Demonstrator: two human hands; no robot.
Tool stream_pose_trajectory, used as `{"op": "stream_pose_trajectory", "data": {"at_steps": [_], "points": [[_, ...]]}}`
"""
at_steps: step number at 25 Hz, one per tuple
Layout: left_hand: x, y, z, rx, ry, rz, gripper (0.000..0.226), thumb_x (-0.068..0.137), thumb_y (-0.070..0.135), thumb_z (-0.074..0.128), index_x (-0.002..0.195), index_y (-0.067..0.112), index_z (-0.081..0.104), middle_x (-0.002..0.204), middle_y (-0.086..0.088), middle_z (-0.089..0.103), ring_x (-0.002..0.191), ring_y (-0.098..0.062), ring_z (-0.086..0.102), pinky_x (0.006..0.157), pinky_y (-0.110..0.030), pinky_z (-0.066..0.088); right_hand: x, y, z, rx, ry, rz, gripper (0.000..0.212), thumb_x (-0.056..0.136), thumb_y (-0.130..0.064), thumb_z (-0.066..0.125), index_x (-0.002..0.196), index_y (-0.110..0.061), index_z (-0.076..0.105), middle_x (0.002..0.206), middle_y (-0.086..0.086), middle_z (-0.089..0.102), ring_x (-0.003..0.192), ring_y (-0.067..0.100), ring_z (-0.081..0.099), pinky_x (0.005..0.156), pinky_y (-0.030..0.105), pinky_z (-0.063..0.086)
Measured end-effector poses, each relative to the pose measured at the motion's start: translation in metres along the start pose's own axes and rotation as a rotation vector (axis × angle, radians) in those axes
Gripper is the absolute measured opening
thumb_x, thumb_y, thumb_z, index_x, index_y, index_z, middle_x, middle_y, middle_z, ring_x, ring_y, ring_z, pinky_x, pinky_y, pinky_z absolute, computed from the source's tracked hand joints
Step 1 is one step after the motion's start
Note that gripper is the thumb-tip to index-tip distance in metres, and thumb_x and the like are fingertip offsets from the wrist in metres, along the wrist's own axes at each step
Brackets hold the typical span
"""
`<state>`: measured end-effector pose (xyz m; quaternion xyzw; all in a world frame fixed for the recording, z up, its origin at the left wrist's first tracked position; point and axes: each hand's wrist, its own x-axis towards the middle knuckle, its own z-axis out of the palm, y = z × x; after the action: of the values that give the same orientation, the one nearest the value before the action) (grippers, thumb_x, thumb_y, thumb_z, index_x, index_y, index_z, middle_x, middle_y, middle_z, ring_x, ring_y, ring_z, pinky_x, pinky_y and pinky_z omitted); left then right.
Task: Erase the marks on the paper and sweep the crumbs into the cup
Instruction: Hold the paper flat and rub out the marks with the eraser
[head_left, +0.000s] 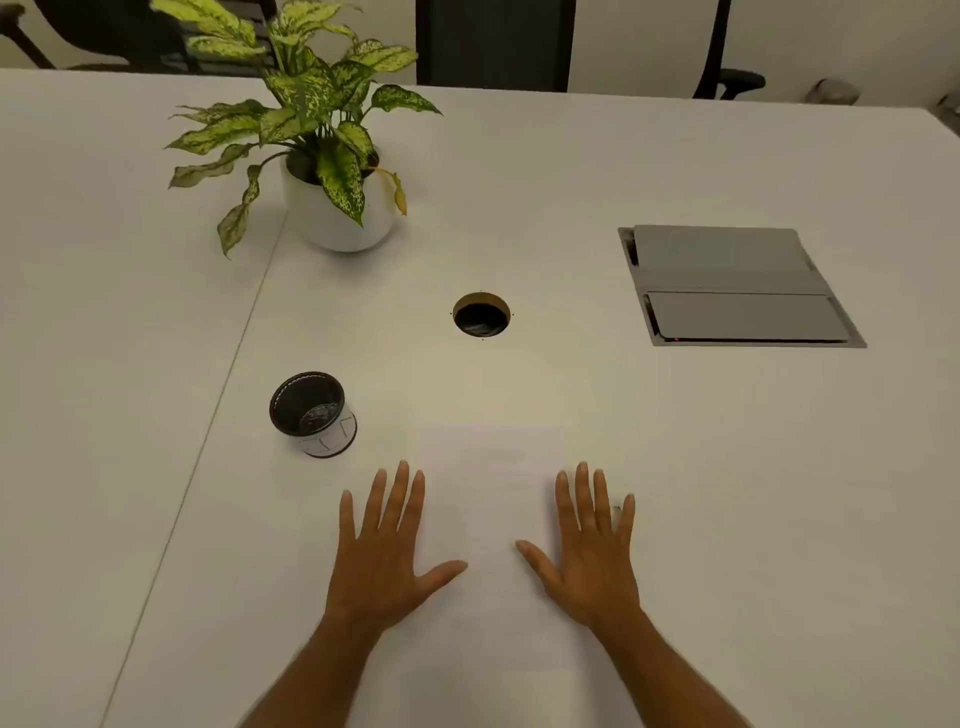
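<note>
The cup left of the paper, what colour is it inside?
Black inside, with a white outer wall; the cup shows best in the head view.

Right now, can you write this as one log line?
left hand: flat, open | right hand: flat, open | paper: between hands | cup: upright, left of paper

I see my left hand (382, 551) lying flat, palm down, fingers straight and spread, thumb angled inward. My right hand (589, 551) mirrors it. Both forearms reach in from below.
</note>
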<state>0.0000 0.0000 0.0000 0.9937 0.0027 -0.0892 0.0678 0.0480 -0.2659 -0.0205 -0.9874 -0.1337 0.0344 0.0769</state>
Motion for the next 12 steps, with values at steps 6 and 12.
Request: {"op": "stream_pose_trajectory", "data": {"at_steps": [6,12], "points": [[0.012,-0.005,0.016,0.023,-0.03,0.0,0.112,0.083,0.094,0.019,0.162,0.015,0.022,0.17,-0.01,0.017,0.156,-0.035,0.018,0.119,-0.069,0.024,0.005,0.005,0.011,-0.082,-0.057,0.023,0.092,0.089,-0.076,0.029,0.156,-0.017,0.008,0.164,0.01,0.001,0.151,0.029,0.0,0.114,0.067,0.006],[0.01,-0.011,0.027,0.001,-0.087,-0.009,0.11,0.085,0.093,0.02,0.163,0.014,0.022,0.171,-0.01,0.015,0.157,-0.034,0.016,0.12,-0.069,0.022,-0.002,0.008,0.019,-0.079,-0.099,0.041,0.089,0.091,-0.075,0.026,0.156,-0.017,0.008,0.164,0.01,0.0,0.151,0.029,0.0,0.113,0.067,0.007]]}}
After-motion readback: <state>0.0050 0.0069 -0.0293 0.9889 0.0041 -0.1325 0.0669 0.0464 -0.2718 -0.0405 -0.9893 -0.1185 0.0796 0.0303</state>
